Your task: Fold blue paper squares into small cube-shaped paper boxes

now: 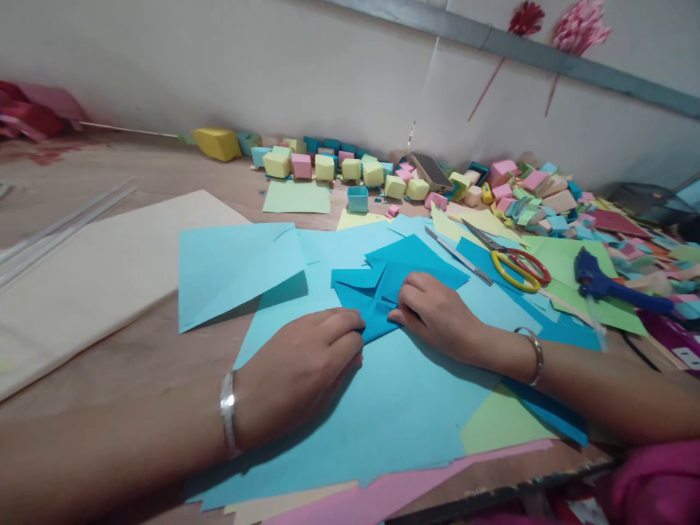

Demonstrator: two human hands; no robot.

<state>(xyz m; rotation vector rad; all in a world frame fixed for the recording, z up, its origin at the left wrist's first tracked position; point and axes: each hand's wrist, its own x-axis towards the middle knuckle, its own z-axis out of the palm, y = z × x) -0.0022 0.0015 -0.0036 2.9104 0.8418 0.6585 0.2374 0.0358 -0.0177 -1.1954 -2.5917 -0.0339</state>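
Note:
A folded piece of dark blue paper lies on a spread of light blue sheets in the middle of the wooden table. My left hand, with a silver bangle on the wrist, presses its curled fingers on the near left edge of the folded piece. My right hand, also wearing a bangle, lies flat on the piece's right side, fingers pressing a crease. Both hands touch the same folded paper.
Yellow-handled scissors and a blue glue gun lie to the right on green paper. A row of small coloured paper boxes runs along the back wall. A large cream sheet covers the left. Paper scraps pile up at back right.

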